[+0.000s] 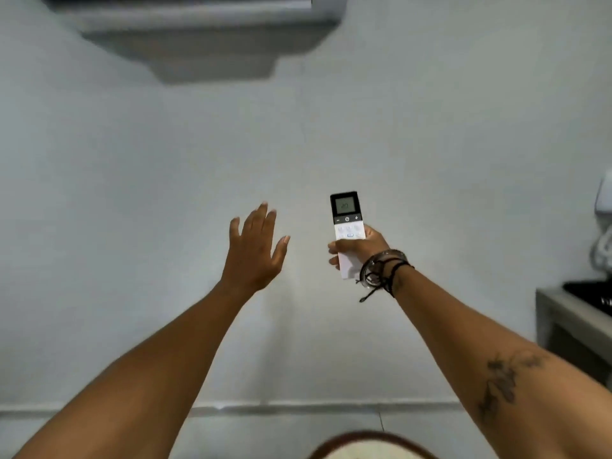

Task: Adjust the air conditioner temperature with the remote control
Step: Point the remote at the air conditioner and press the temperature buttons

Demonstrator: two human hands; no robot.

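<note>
A white remote control [347, 226] with a dark top and a lit display stands upright in my right hand [359, 248], which grips its lower half; the display faces me. Its buttons show above my fingers. My left hand [255, 250] is raised beside it to the left, fingers spread, holding nothing and apart from the remote. The white air conditioner [198, 14] hangs on the wall at the top left, cut off by the frame's top edge.
A plain pale wall fills the view. At the right edge stands a grey shelf or counter [563, 313] with a black object [592, 293] on it, and white cables [601, 250] above. A rounded brown-rimmed object [371, 448] lies at the bottom.
</note>
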